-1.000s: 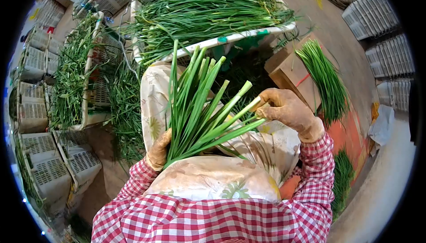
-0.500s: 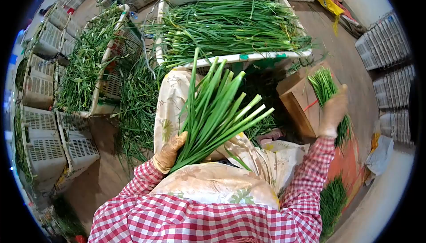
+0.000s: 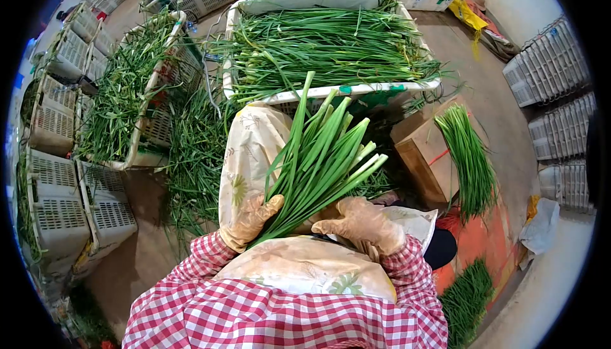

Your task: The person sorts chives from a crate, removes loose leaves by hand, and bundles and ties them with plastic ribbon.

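My gloved left hand (image 3: 251,223) is closed around the leafy end of a loose bunch of garlic chives (image 3: 321,151). The pale cut stems fan out up and to the right above my lap. Close to the bunch's right side, my gloved right hand (image 3: 364,225) has its fingers stretched toward the leaves and holds nothing. Another chive bundle (image 3: 468,158) lies across a cardboard box (image 3: 423,158) at right, its tips hanging over the front. A patterned apron (image 3: 305,263) covers my lap.
A white crate (image 3: 280,96) full of chives stands ahead. Another crate (image 3: 137,135) with loose trimmings is at left, beside a heap of leaves (image 3: 197,139) on the floor. Stacked crates (image 3: 60,202) line the left; more chives (image 3: 468,298) lie at lower right.
My right hand has let go of the chive bundle on the cardboard box and moved left to beside the bunch in my left hand. That bunch has shifted slightly right.
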A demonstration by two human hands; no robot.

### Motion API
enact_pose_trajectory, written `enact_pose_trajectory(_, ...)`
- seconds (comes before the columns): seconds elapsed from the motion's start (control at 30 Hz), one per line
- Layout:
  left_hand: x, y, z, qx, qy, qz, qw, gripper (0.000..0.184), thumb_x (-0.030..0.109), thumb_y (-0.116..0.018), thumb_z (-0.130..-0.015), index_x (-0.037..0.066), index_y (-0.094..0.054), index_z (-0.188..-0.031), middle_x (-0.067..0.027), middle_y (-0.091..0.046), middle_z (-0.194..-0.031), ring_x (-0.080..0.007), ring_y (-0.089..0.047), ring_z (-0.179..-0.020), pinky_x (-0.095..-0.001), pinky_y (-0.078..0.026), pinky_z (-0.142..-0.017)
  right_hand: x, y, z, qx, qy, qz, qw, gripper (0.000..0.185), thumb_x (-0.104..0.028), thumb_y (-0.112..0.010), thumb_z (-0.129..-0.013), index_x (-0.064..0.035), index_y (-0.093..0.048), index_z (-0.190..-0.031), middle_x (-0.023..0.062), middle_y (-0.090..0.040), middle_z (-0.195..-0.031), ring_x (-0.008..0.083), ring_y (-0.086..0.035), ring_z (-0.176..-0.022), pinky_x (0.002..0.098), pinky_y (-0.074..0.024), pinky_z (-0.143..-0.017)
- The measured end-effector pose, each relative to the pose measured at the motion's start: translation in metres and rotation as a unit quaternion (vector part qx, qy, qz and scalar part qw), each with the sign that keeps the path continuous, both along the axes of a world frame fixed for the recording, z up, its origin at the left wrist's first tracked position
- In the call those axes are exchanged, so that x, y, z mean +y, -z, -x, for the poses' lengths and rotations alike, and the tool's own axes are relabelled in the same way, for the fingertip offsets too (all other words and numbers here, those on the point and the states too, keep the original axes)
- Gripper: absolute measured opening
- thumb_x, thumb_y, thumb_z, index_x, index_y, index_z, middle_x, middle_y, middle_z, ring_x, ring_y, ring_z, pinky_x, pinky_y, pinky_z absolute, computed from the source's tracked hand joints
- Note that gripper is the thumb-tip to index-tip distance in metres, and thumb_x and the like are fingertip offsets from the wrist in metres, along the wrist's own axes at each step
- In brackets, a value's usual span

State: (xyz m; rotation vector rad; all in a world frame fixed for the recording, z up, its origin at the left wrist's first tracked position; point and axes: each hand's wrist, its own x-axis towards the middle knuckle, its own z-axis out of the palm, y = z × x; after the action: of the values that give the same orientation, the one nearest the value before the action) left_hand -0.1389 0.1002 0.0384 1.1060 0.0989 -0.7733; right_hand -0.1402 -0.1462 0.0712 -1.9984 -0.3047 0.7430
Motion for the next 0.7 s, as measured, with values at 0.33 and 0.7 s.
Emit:
enact_pose_trajectory(0.33, -0.008, -0.001, 0.01, -0.151, 0.013, -0.087, 0.985, 0.035, 0.023, -0.052, -0.097, 0.003, -0.054, -0.125, -0.0027, -0.061, -0.111, -0.0112, -0.053, -0.097, -0.0268, -0.043, -0.086, -0.017, -0.058, -0.045, -0.087, 0.362, -0.101, 0.923, 0.031, -0.024, -0.065, -0.087, 0.0038, -0.06, -0.098, 0.0111, -0.067, -0.078, 0.0122, -0.062, -0.055, 0.0226, -0.0492, -0.05)
enact_pose_trajectory(0.7, -0.007, 0.011, 0.002, -0.078, -0.005, -0.098, 0.992, 0.051, 0.037, -0.059, -0.091, 0.001, -0.052, -0.126, -0.0009, -0.06, -0.108, -0.0085, -0.054, -0.09, -0.0249, -0.045, -0.08, -0.026, -0.049, -0.082, -0.093, 0.2, 0.051, 0.974, 0.036, -0.027, -0.058, -0.089, 0.0072, -0.06, -0.101, 0.0126, -0.067, -0.076, 0.0146, -0.06, -0.052, 0.0298, -0.0496, -0.056)
